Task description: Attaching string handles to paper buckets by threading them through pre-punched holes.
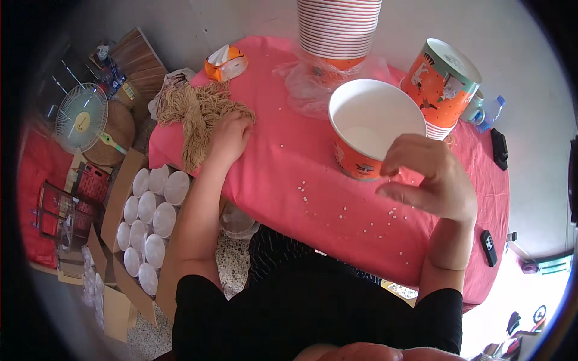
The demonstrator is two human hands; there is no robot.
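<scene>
My left hand [231, 136] lies at the right side of a bundle of beige cords [194, 117], its fingers curled over the strand ends. The bundle spreads across the left end of the pink-covered table. My right hand [435, 174] hovers over the table, thumb and forefinger apart, with nothing visible between them. Just beyond those fingers stands an upright paper bucket [376, 111], white inside and orange outside, and no contents show in it. Small white bits [371, 224] lie scattered on the pink cloth [289, 174] below the hand.
Nested paper buckets [338, 30] rise at the back beside crumpled clear plastic [307, 90]. An orange lidded bucket [442, 78] stands on another stack. An orange tissue pack [226, 63] lies behind the cords. A carton of clear cups [147, 222] and a fan [82, 120] are at left.
</scene>
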